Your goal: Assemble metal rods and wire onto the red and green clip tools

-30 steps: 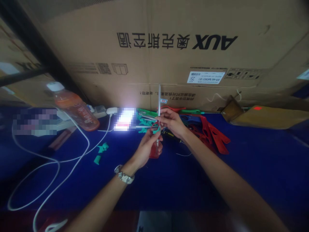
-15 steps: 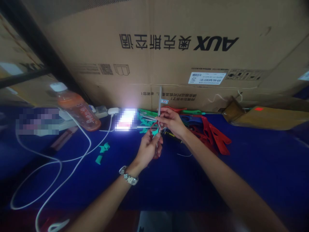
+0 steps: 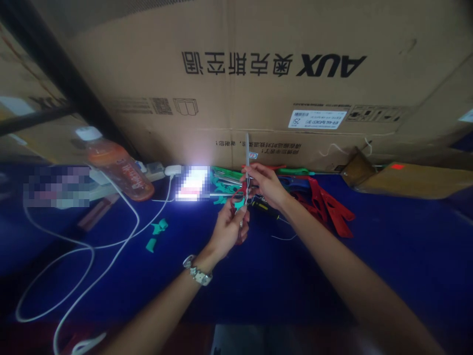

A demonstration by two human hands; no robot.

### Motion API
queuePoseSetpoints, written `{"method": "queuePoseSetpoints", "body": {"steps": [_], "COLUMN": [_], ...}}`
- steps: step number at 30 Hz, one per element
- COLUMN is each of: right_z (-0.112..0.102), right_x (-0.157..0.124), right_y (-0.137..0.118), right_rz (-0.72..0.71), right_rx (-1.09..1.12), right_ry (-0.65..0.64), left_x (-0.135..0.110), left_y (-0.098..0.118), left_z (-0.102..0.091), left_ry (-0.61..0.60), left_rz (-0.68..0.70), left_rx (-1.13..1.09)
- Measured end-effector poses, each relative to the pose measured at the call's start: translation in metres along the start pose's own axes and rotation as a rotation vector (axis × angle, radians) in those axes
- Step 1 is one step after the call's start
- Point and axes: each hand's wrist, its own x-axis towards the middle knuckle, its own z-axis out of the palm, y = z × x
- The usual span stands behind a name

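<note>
My left hand (image 3: 227,228), with a watch on its wrist, is closed around the red handle of a pair of scissors (image 3: 247,162) whose thin metal blade points straight up. My right hand (image 3: 266,185) pinches the scissors near the pivot, fingers pressed together beside a small teal piece (image 3: 240,202). Both hands meet above the blue cloth (image 3: 258,266). Just behind them lies a pile of red scissors (image 3: 328,207) and green scissors (image 3: 223,180).
A big cardboard box (image 3: 258,84) stands behind the work area. At left are an orange drink bottle (image 3: 116,165), a power strip with white cable (image 3: 84,256), a bright screen (image 3: 194,183), and teal scraps (image 3: 155,234). A smaller cardboard piece (image 3: 414,180) lies at right.
My hands and the upright scissors have shifted slightly right; my left hand has slid a little lower on the handle. The pile and the cable stay put.
</note>
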Motion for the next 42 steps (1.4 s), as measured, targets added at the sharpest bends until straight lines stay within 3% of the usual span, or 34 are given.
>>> {"method": "queuePoseSetpoints", "body": {"steps": [8, 16, 28, 42], "right_z": [0.005, 0.005, 0.002, 0.002], "right_x": [0.004, 0.001, 0.005, 0.011], "right_y": [0.009, 0.006, 0.006, 0.003], "right_rz": [-0.063, 0.047, 0.042, -0.040], "right_rx": [0.095, 0.125, 0.057, 0.032], "right_ry": [0.039, 0.002, -0.033, 0.064], "left_x": [-0.001, -0.001, -0.001, -0.002], "left_y": [0.000, 0.002, 0.003, 0.002], "left_z": [0.000, 0.001, 0.001, 0.002], "left_ry": [0.001, 0.001, 0.019, -0.027], "left_rz": [-0.013, 0.000, -0.016, -0.040], "left_rx": [-0.004, -0.003, -0.017, -0.020]}}
